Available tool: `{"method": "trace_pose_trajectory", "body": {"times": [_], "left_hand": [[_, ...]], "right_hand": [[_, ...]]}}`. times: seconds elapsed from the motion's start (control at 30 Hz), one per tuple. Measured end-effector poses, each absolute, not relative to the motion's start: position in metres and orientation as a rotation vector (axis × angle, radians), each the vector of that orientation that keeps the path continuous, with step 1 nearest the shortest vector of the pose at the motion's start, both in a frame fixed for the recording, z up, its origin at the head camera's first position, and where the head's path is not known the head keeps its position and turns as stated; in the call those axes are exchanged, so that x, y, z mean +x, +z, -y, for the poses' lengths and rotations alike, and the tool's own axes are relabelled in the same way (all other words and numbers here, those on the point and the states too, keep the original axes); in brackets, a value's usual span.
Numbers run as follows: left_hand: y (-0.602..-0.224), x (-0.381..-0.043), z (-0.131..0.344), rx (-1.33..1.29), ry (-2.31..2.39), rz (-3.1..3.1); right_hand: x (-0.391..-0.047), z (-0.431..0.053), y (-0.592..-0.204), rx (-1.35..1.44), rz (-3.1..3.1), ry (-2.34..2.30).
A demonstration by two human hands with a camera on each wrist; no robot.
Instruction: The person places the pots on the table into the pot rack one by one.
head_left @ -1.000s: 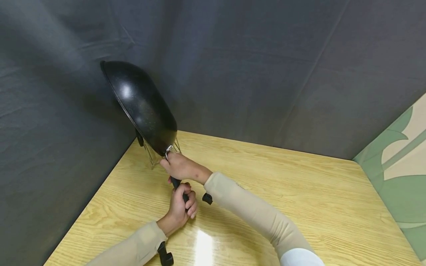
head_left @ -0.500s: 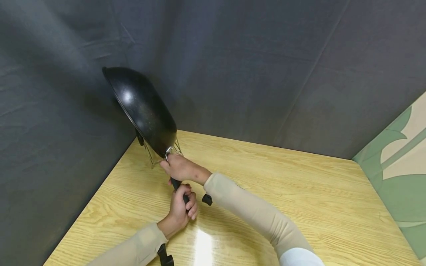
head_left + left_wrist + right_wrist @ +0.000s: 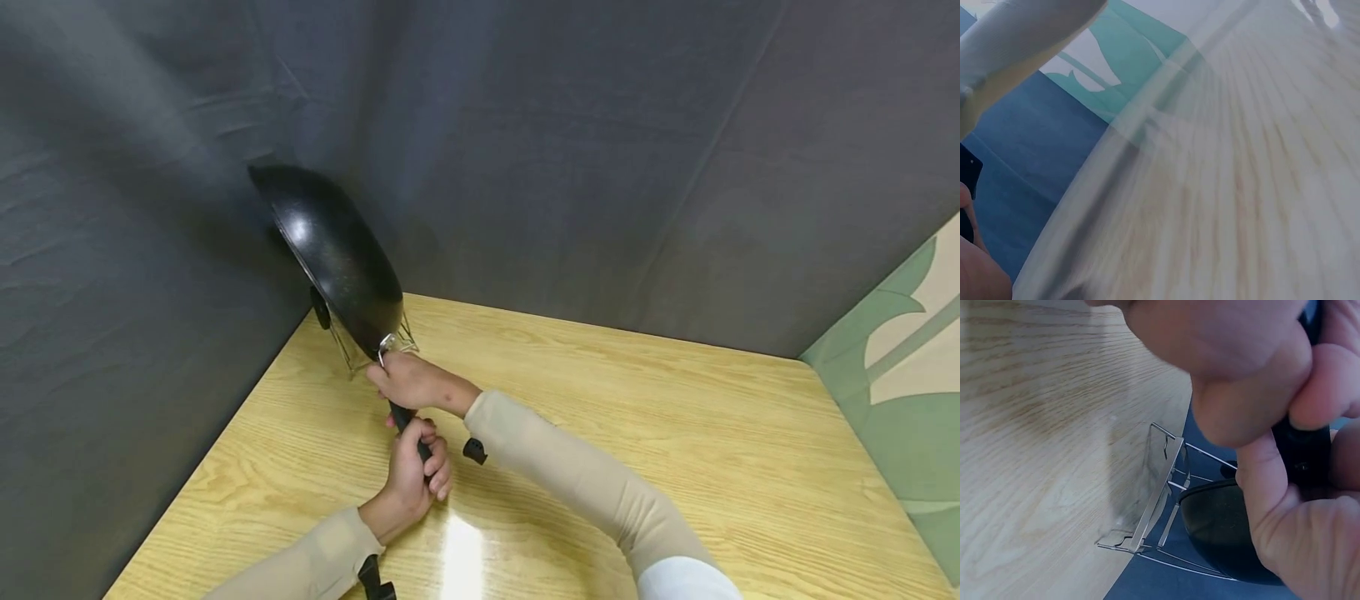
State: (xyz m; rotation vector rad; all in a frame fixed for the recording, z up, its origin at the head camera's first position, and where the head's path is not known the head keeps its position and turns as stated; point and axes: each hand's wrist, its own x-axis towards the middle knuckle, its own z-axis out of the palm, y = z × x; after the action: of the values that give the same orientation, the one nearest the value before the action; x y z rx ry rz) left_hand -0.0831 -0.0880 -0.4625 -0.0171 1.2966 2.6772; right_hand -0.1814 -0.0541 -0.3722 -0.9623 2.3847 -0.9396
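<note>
A black wok point(image 3: 341, 250) is tilted on its side in the far left corner, its rounded underside toward the right. Close to the wok's body, my right hand point(image 3: 411, 379) grips the black handle point(image 3: 401, 415). My left hand point(image 3: 414, 471) holds the same handle lower down, near its end. Under the wok stands a wire rack point(image 3: 1163, 494); in the head view most of it is hidden behind the pan. Whether the wok rests on the rack I cannot tell. The left wrist view catches only a bit of a hand point(image 3: 979, 269) at its edge.
The wooden table point(image 3: 637, 433) reaches to a dark cloth wall point(image 3: 562, 167) at the back and another on the left. A green and cream leaf-patterned surface point(image 3: 915, 367) borders the right side.
The wok's upper rim has come down and slightly right, so the pan leans less high. Both hands keep their grip on the handle and have shifted very slightly.
</note>
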Motion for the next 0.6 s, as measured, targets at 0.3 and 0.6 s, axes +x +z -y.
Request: {"method": "trace_pose_trajectory", "body": {"times": [0.3,0.6], "left_hand": [[-0.465,-0.0798,0.0877,-0.056,2.68,-1.255],[-0.4658,-0.0757,0.0864,-0.082,2.687,-1.19]], "right_hand": [[-0.1781,0.0528,-0.3754,-0.964,-2.381,-0.925],[-0.1786,0.0509,-0.3816,-0.973,-2.361,-0.904]]}}
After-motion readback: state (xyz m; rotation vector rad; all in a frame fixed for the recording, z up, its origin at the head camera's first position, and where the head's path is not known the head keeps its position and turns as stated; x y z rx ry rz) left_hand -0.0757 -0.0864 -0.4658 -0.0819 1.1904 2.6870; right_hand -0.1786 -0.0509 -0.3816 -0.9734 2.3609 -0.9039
